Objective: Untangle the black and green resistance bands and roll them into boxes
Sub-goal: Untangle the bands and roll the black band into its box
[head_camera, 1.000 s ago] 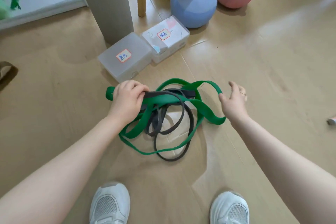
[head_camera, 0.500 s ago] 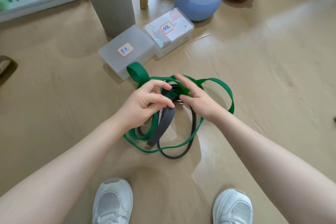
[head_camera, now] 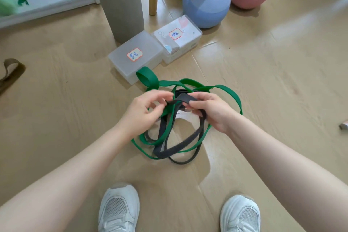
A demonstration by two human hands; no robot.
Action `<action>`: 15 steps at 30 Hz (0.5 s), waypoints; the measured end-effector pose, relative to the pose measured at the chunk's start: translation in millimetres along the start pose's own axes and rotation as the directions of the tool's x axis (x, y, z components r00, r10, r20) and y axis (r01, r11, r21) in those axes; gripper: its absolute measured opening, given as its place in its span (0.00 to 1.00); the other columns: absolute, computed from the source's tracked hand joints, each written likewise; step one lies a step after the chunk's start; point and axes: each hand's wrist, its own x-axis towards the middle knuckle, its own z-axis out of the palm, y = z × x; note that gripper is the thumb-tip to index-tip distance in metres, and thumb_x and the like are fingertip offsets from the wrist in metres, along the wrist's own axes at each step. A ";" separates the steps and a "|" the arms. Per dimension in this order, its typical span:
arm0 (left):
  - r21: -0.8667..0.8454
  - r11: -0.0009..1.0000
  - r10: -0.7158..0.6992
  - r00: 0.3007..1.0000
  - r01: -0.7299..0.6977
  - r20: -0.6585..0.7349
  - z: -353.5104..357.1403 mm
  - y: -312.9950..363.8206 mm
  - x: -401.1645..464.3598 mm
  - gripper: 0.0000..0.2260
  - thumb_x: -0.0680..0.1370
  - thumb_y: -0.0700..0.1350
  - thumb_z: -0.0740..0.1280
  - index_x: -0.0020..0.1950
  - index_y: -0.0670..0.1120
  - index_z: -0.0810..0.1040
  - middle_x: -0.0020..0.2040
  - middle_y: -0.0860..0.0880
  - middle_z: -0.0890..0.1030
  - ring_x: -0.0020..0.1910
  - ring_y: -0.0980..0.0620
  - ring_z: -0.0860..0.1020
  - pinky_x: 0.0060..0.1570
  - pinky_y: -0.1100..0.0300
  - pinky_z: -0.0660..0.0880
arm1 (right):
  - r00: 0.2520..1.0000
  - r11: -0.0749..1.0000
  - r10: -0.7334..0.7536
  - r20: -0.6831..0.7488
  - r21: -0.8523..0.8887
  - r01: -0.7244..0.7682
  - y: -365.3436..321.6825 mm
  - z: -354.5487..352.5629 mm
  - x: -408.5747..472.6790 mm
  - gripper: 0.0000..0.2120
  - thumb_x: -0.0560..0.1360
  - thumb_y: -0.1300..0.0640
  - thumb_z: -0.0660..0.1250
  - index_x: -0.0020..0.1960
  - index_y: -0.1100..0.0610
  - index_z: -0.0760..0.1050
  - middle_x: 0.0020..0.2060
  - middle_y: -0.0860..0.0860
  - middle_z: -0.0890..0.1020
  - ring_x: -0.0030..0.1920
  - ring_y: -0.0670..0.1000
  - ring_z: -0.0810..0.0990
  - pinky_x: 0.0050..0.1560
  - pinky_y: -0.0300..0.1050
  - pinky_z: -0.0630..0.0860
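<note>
Beyond the tangled bands (head_camera: 175, 137), two lidded boxes (head_camera: 137, 56) adjoin kettlebells (head_camera: 207, 3)

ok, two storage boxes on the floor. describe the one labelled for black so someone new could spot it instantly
Start at the wide grey column rising from the wooden floor. Two translucent lidded boxes sit side by side at its foot, in front of a blue kettlebell. The black-label box is the left one, nearer the person, a green band loop touching its corner; it looks plain and frosted, while the neighbouring box shows white papers inside.
</note>
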 end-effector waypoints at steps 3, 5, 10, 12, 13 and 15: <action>0.147 0.988 -0.061 0.998 0.055 0.035 -3.5 1.7 20.1 0.22 0.77 0.40 0.65 0.67 0.56 0.67 0.63 0.59 0.72 0.61 0.65 0.69 0.62 0.70 0.62 | 0.989 0.989 -0.147 0.013 -0.024 0.147 -8.6 -23.1 -17.5 0.15 0.74 0.69 0.61 0.45 0.53 0.81 0.40 0.49 0.84 0.42 0.46 0.82 0.47 0.37 0.74; 0.164 0.983 -0.114 0.976 0.083 0.188 3.5 5.9 33.3 0.24 0.77 0.43 0.66 0.71 0.56 0.64 0.67 0.59 0.70 0.66 0.64 0.66 0.66 0.67 0.59 | 0.975 0.977 -0.212 0.068 0.028 0.211 -13.9 -33.7 -27.5 0.13 0.71 0.67 0.62 0.45 0.53 0.81 0.44 0.49 0.84 0.47 0.47 0.81 0.51 0.38 0.73; 0.035 0.997 -0.081 0.978 0.076 0.192 34.5 35.6 55.0 0.18 0.78 0.43 0.64 0.66 0.58 0.70 0.60 0.59 0.77 0.61 0.60 0.73 0.64 0.59 0.68 | 0.926 0.895 -0.374 0.054 0.281 0.346 -31.4 -44.0 -45.3 0.11 0.74 0.66 0.60 0.55 0.63 0.71 0.58 0.55 0.79 0.54 0.50 0.79 0.56 0.41 0.75; 0.022 0.994 -0.107 0.981 0.105 0.163 37.9 50.2 64.9 0.14 0.78 0.44 0.64 0.63 0.56 0.74 0.54 0.58 0.78 0.57 0.58 0.76 0.62 0.59 0.70 | 0.913 0.857 -0.407 0.005 0.347 0.381 -40.0 -46.3 -51.9 0.07 0.75 0.65 0.60 0.53 0.63 0.72 0.50 0.55 0.82 0.51 0.52 0.81 0.57 0.44 0.76; 0.046 0.993 -0.111 0.977 0.105 0.183 38.8 56.6 69.3 0.12 0.78 0.45 0.63 0.61 0.55 0.75 0.54 0.58 0.79 0.55 0.59 0.76 0.62 0.59 0.70 | 0.912 0.843 -0.410 -0.027 0.369 0.390 -45.3 -48.3 -55.6 0.07 0.75 0.64 0.59 0.52 0.62 0.72 0.47 0.55 0.83 0.49 0.53 0.82 0.56 0.46 0.77; 0.060 0.992 -0.124 0.954 0.111 0.275 41.2 69.7 74.7 0.11 0.81 0.48 0.57 0.58 0.55 0.76 0.54 0.59 0.79 0.55 0.63 0.76 0.61 0.61 0.69 | 0.915 0.817 -0.394 -0.088 0.423 0.393 -56.6 -54.3 -62.5 0.07 0.77 0.63 0.56 0.52 0.61 0.71 0.43 0.54 0.84 0.46 0.52 0.83 0.52 0.46 0.79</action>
